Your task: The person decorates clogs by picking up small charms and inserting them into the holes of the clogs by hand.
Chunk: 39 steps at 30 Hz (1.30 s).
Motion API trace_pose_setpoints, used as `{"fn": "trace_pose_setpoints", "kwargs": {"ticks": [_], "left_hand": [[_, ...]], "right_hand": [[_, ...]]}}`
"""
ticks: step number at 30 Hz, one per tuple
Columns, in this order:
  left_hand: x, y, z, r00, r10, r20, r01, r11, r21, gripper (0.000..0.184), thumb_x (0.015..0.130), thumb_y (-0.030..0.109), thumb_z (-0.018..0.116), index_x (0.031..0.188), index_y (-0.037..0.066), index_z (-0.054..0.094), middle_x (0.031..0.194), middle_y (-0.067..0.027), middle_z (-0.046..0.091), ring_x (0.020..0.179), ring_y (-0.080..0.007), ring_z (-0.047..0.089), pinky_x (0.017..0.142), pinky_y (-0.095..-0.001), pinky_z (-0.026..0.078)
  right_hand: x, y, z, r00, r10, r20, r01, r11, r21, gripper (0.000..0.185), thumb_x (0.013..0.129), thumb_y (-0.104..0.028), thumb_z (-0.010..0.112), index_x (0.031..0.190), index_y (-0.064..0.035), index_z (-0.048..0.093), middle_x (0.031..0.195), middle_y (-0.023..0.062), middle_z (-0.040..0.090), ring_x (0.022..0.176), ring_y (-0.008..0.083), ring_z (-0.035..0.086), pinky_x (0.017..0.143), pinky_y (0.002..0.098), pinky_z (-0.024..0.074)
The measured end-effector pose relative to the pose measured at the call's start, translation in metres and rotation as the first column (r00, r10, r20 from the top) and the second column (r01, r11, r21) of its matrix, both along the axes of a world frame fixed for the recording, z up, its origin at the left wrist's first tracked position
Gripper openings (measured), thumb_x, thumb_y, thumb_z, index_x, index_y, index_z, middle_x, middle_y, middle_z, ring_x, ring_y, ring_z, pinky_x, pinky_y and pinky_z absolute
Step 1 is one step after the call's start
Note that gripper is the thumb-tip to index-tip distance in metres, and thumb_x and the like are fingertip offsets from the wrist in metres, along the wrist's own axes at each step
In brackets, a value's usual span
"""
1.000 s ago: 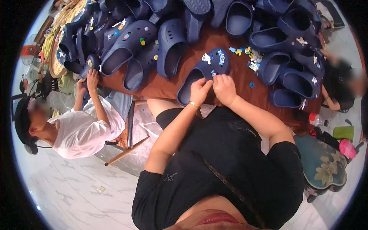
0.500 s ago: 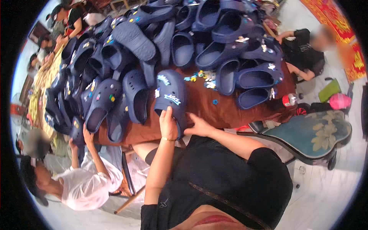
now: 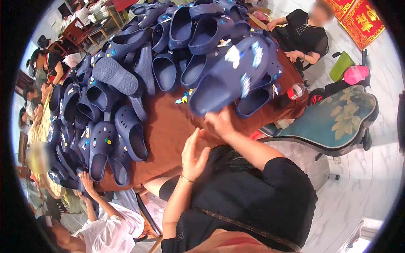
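A navy foam clog (image 3: 232, 74) with white and light-blue charms is blurred by motion above the table's right part. At its heel end, my right hand (image 3: 222, 123) grips it with the fingers closed. My left hand (image 3: 194, 157) is held apart from the clog at the table's near edge, fingers stretched out and nothing in them. Small yellow and blue charms (image 3: 184, 98) lie on the brown cloth (image 3: 168, 126), left of the held clog.
Several navy clogs (image 3: 164, 71) are heaped across the table. A bottle (image 3: 295, 91) stands at the right edge, near a teal chair seat (image 3: 333, 114). One person (image 3: 306, 33) sits at the far right, another in a white top (image 3: 112, 223) at left.
The clog has gone from upright before me to the upper right in my right hand. My left hand has let go of it and opened. The view has shifted.
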<state>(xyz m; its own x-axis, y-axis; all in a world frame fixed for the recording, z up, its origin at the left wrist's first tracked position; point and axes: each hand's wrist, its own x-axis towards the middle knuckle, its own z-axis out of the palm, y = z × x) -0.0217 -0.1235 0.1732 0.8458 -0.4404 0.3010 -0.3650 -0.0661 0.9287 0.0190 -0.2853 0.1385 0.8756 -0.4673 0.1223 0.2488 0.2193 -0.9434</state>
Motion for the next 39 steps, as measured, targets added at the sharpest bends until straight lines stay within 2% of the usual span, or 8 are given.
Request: {"fn": "trace_pose_setpoints", "kwargs": {"ticks": [3,5,10,15,21,28,34,39], "left_hand": [[0.0,0.009,-0.019,0.984,0.088,-0.156,-0.088,0.996,0.006,0.054,0.081,-0.002,0.058,0.133,0.002,0.044,0.12,-0.0147,0.056,0.109,-0.0233,0.057,0.093,-0.0337,0.046],[0.0,0.015,-0.033,0.964,0.114,-0.241,-0.106,0.993,0.047,0.052,0.082,0.0,0.059,0.132,0.004,0.046,0.119,-0.0138,0.056,0.106,-0.0219,0.058,0.09,-0.0324,0.048],[0.001,0.039,-0.091,0.953,0.22,-0.208,-0.168,0.956,0.239,0.047,0.083,0.006,0.06,0.128,0.006,0.05,0.117,-0.0137,0.057,0.101,-0.0226,0.06,0.084,-0.0304,0.05],[0.0,0.067,-0.13,0.927,0.357,-0.115,-0.304,0.894,0.329,0.038,0.085,0.006,0.059,0.122,0.004,0.054,0.106,-0.012,0.06,0.09,-0.0207,0.061,0.079,-0.0306,0.05],[0.018,0.092,-0.137,0.841,0.488,0.235,-0.54,0.725,0.427,0.027,0.081,0.005,0.056,0.108,0.003,0.058,0.1,-0.0147,0.06,0.093,-0.0312,0.057,0.084,-0.0394,0.046],[0.031,0.105,-0.17,0.762,0.44,0.474,-0.639,0.626,0.446,0.028,0.075,0.006,0.059,0.103,0.007,0.061,0.1,-0.0114,0.058,0.093,-0.0306,0.054,0.08,-0.0407,0.044],[0.029,0.101,-0.168,0.691,0.432,0.58,-0.712,0.544,0.444,0.032,0.07,0.006,0.059,0.101,0.011,0.062,0.098,-0.0062,0.058,0.089,-0.0256,0.055,0.077,-0.0372,0.045],[0.028,0.1,-0.167,0.691,0.43,0.581,-0.713,0.542,0.446,0.033,0.069,0.005,0.058,0.101,0.011,0.062,0.098,-0.0059,0.058,0.089,-0.0245,0.056,0.076,-0.0367,0.045]], "right_hand": [[0.033,-0.063,0.016,0.987,-0.157,-0.034,0.157,0.988,-0.003,0.047,0.076,-0.012,0.06,0.117,-0.004,0.037,0.095,0.0098,0.055,0.072,0.0174,0.059,0.048,0.0268,0.05],[0.054,-0.108,0.008,0.99,-0.122,-0.073,0.136,0.961,0.24,0.029,0.079,-0.018,0.059,0.102,-0.0051,0.048,0.094,0.0091,0.059,0.07,0.0214,0.063,0.045,0.0258,0.0492],[0.068,-0.142,-0.029,0.964,-0.08,-0.254,0.202,0.841,0.501,0.025,0.087,-0.02,0.06,0.102,-0.0022,0.051,0.092,0.0135,0.057,0.081,0.026,0.063,0.064,0.0351,0.0521],[0.056,-0.095,-0.025,0.957,-0.141,-0.252,0.244,0.863,0.442,0.029,0.09,-0.019,0.057,0.111,-0.0015,0.048,0.097,0.0132,0.058,0.082,0.023,0.062,0.068,0.0331,0.0512],[0.057,-0.033,-0.055,0.934,0.169,-0.315,-0.102,0.971,0.217,0.025,0.089,-0.014,0.058,0.111,-0.0036,0.054,0.097,0.0076,0.061,0.074,0.0139,0.06,0.062,0.0259,0.0494],[0.104,0.082,-0.083,0.715,0.527,-0.459,-0.598,0.802,-0.009,0.033,0.085,-0.019,0.063,0.11,0.0017,0.056,0.094,0.0085,0.062,0.08,0.0156,0.061,0.068,0.0273,0.0502],[0.185,0.168,-0.122,0.86,0.253,-0.444,-0.479,0.702,-0.527,0.06,0.071,-0.037,0.073,0.112,0.0032,0.055,0.104,0.0202,0.061,0.098,0.0338,0.059,0.088,0.04,0.0461],[0.191,0.196,-0.089,0.885,0.081,-0.459,-0.421,0.561,-0.713,0.054,0.068,-0.037,0.071,0.102,0.0026,0.057,0.102,0.0241,0.061,0.097,0.0399,0.059,0.085,0.0454,0.0466]]}}
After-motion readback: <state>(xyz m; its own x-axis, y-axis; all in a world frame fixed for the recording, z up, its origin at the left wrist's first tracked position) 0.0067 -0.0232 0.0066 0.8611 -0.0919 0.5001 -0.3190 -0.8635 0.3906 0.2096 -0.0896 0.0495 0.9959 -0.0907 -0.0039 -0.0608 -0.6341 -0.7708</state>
